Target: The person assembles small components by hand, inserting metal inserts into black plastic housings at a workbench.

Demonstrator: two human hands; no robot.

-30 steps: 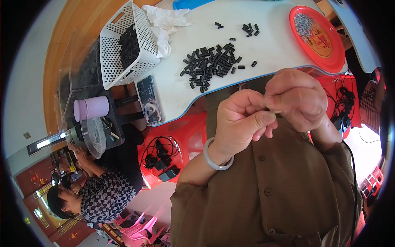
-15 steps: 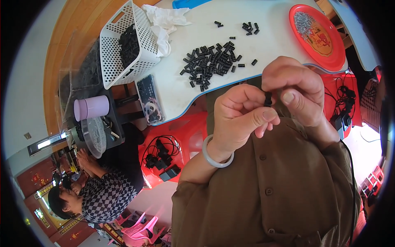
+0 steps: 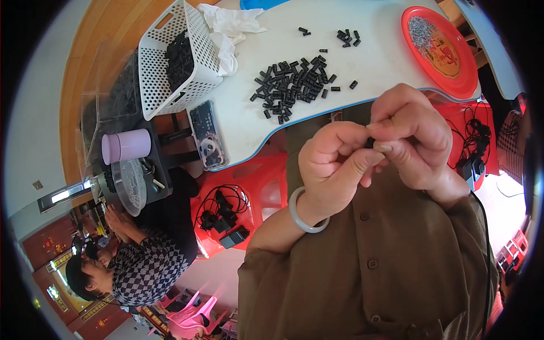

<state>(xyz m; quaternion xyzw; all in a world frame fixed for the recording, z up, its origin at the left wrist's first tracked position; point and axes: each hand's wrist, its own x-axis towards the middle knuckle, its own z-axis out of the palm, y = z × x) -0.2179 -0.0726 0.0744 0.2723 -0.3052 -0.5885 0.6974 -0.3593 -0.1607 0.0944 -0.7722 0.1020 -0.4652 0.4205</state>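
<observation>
Hands (image 3: 340, 164) together at black piece (image 3: 370, 143)

The heaped small pieces (image 3: 294, 86) look like black plastic with a slight sheen, the table top (image 3: 385, 62) smooth. The tray (image 3: 469, 76) is glossy red plastic, its silvery bits (image 3: 421, 34) metallic-looking. The brown shirt (image 3: 317, 272) is matt cloth

Holds the left hand (image 3: 338, 164) and the right hand (image 3: 418, 139) close together in front of the body (image 3: 365, 249), meeting at the fingertips. Slants the left forearm (image 3: 277, 231) up and to the right, curls the left fingers (image 3: 335, 141) inward and stretches the left thumb (image 3: 357, 167) toward the right hand. Arches the right knuckles (image 3: 403, 95) high and pinches with thumb and forefinger beside the left thumb tip.
</observation>
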